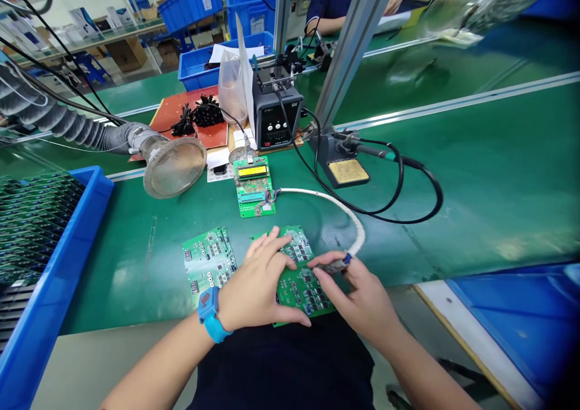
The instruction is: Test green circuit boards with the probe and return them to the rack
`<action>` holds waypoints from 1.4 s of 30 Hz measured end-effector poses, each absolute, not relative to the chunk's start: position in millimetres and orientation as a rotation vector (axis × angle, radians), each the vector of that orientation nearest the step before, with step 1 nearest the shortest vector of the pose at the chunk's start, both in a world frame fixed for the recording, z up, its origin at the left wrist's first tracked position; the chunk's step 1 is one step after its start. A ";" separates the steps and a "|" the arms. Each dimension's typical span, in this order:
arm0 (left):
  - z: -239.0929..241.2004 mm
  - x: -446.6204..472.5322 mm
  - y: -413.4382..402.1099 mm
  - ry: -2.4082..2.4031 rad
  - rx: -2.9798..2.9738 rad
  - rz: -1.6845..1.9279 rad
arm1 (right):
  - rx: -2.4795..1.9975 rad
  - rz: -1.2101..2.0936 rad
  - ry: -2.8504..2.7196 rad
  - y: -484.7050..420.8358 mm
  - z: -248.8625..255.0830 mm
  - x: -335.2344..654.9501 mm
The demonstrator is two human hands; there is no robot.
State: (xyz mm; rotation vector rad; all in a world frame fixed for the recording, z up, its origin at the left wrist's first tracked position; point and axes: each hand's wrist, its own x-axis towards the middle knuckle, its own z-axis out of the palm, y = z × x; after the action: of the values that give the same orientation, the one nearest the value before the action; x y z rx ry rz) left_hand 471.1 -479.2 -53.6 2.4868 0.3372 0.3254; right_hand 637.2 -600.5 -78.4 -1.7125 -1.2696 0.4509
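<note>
Head cam view: your left hand [261,289] is lying flat with the fingers spread, pressing down on a green circuit board [302,283] at the lower middle of the frame, right at the near edge of the green bench [475,174]. There's a blue wristband [211,314] on that wrist. Your right hand [362,295] has its fingers pinched around a small plug [335,267] at the end of a white cable [348,214], sitting right on the board's right edge. That cable curves up to a small tester board with a yellow display [254,185] in the middle of the frame. A second circuit board [208,259] lies just left of the one you're holding. Soldering station [275,114] sits behind it, a blue bin [58,265] at the left edge, and a fume hose funnel [174,165] at upper left.
</note>
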 end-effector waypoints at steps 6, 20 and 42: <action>-50.1 471.7 -479.7 0.345 2.548 0.272 | -1.680 0.411 -1.228 -600.6 -83.4 634.7; -46.0 502.1 -462.1 0.410 2.670 0.308 | -1.663 0.551 -1.214 -604.9 -87.8 638.6; -39.2 485.0 -470.6 0.506 2.626 0.252 | -1.664 0.523 -1.269 -604.1 -85.5 641.2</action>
State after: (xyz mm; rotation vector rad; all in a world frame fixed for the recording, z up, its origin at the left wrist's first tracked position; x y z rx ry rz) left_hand 485.0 -470.6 -39.2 2.6255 0.5065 0.2517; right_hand 641.2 -604.1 -85.5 -1.6639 -1.2692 0.5230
